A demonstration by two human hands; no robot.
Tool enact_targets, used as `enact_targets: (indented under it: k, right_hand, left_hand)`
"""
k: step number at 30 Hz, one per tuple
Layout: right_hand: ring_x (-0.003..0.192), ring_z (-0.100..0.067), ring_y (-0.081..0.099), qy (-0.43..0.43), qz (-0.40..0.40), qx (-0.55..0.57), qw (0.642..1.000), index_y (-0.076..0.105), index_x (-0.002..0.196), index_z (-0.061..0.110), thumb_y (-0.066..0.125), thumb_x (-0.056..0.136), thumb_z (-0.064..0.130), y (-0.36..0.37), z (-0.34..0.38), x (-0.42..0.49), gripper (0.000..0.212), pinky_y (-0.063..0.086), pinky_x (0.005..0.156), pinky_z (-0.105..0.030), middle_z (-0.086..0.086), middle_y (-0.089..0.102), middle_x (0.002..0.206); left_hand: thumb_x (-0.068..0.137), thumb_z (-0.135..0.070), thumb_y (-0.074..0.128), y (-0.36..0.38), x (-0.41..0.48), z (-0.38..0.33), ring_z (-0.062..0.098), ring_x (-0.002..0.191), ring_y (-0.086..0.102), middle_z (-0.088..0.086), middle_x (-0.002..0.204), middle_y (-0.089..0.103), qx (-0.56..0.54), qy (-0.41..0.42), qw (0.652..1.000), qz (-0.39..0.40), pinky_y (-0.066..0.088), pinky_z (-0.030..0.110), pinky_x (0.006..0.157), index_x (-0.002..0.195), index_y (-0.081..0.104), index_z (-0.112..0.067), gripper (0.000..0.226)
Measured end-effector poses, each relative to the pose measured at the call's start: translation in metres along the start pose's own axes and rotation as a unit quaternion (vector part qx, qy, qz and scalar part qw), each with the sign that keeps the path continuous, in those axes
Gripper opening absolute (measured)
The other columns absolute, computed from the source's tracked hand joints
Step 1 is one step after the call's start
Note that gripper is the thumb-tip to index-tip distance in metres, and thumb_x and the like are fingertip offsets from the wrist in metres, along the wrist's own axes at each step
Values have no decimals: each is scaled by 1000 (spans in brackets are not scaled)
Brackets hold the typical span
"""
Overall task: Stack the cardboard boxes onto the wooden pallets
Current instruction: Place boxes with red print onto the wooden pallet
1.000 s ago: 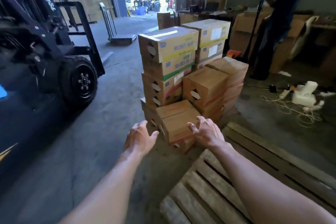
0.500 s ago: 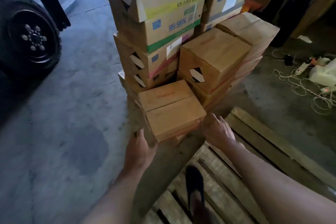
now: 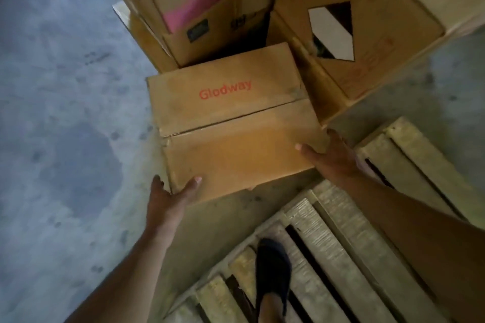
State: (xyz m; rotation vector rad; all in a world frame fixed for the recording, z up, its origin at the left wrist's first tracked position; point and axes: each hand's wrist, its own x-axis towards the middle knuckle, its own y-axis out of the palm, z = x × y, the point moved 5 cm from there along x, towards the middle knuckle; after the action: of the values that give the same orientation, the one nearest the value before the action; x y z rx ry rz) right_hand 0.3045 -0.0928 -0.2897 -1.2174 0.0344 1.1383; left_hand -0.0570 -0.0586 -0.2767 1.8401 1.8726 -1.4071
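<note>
A brown cardboard box with red "Glodway" lettering sits low in front of the stack. My left hand grips its near left corner, thumb on top and fingers down the side. My right hand grips its right edge, thumb lying on the top face. A wooden pallet of pale slats lies at the lower right, just below the box. The undersides of both hands are hidden.
Taller stacked boxes stand behind: one with a pink stripe and one with a black-and-white diamond label. My dark shoe stands on the pallet slats. Grey concrete floor spreads to the left.
I have leaned in much closer and lower. Both hands went from hovering near the box to gripping its two sides.
</note>
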Motion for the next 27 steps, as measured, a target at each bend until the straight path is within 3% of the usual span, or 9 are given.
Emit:
enact_targets:
  k: [2, 4, 7, 10, 14, 18, 21, 23, 27]
  right_hand:
    - [122, -36, 53, 7, 29, 41, 999, 35, 147, 26, 64, 72, 77, 9, -5, 9, 95, 47, 88, -40, -8, 53, 137]
    - [112, -28, 56, 3, 43, 99, 994, 41, 142, 28, 68, 73, 72, 12, -5, 10, 87, 46, 80, -34, -3, 58, 128]
    - [106, -22, 55, -8, 50, 157, 986, 45, 140, 31, 71, 78, 64, 9, -7, -6, 75, 45, 78, -33, 4, 57, 119]
    - [106, -20, 57, -13, 53, 219, 974, 45, 141, 30, 73, 81, 56, 1, -11, -44, 71, 49, 78, -33, 4, 57, 120]
    - [112, -19, 58, -14, 47, 311, 949, 47, 140, 29, 78, 80, 47, -5, -19, -103, 70, 51, 77, -28, 6, 58, 123]
    - [105, -4, 63, -20, 1, 403, 915, 48, 130, 48, 82, 71, 49, -19, -37, -178, 68, 55, 73, -16, 25, 61, 115]
    - [116, -13, 57, 41, -51, 425, 903, 42, 135, 53, 78, 60, 62, -13, -75, -238, 84, 54, 97, -41, 13, 54, 131]
    - [118, -20, 57, 93, -80, 448, 886, 36, 146, 48, 78, 62, 69, 0, -107, -282, 96, 52, 99, -50, 7, 53, 136]
    - [112, -11, 59, 161, -154, 461, 859, 30, 150, 45, 74, 66, 73, 29, -166, -366, 99, 54, 86, -29, 8, 53, 136]
  left_hand:
    - [68, -45, 80, 11, 8, 0, 11, 108, 63, -16, 117, 64, -86, 5, 995, 44, 54, 31, 78, 130, 50, -34, 70]
    - [66, -44, 80, 17, 10, -1, 5, 100, 63, -19, 110, 66, -148, 5, 986, 77, 51, 30, 69, 121, 53, -43, 61]
    - [66, -53, 85, 7, 5, 1, 5, 100, 66, -24, 111, 69, -176, 25, 979, 101, 50, 34, 78, 121, 54, -56, 64]
    - [63, -57, 83, -9, -13, -5, 10, 107, 60, -35, 108, 66, -175, 34, 977, 119, 48, 56, 91, 112, 53, -69, 59]
    - [64, -53, 88, -27, -40, -18, 16, 114, 59, -29, 119, 64, -142, 48, 978, 146, 56, 50, 83, 124, 49, -67, 73]
    - [71, -48, 83, -39, -74, -25, 15, 114, 62, -22, 120, 66, -94, 69, 971, 208, 57, 42, 77, 126, 47, -65, 68]
    - [60, -57, 89, -38, -103, -19, 17, 117, 61, -19, 122, 66, -47, 90, 960, 260, 50, 61, 93, 130, 47, -59, 81]
    - [57, -57, 89, -31, -121, -12, 21, 117, 60, -14, 123, 66, -18, 100, 952, 289, 51, 62, 91, 128, 48, -59, 82]
    - [65, -46, 83, 1, -156, 9, 24, 111, 63, -8, 120, 68, 47, 139, 930, 337, 56, 48, 83, 116, 54, -60, 60]
